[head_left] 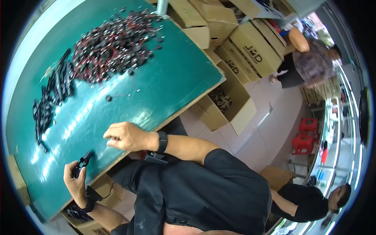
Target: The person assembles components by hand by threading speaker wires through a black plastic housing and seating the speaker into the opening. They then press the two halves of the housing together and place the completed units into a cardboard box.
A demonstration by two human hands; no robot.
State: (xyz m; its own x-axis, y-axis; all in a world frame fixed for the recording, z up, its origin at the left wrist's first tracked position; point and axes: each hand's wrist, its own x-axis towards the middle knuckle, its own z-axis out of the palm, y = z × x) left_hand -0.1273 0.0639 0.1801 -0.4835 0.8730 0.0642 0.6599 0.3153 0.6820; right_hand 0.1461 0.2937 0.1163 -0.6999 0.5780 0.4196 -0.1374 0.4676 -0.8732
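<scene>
At the near left edge of the green table (129,102), my left hand (75,184) grips a small black plastic part (82,163) between thumb and fingers. The part is elongated, with a ridged end pointing away from me. To its right, my right hand (126,136) hovers over the tabletop with its fingers curled together. Whether something small sits in those fingers is hidden. Farther off lies a big heap of small dark round pieces with red wires (113,47). Left of that heap, long black plastic parts (58,84) are piled in a row.
One loose dark round piece (109,98) lies apart from the heap. Beyond the table's right edge stand cardboard boxes (250,51), and an open carton (239,105) holds dark parts. Red stools (303,144) are farther right. Two people (313,62) are on the right side.
</scene>
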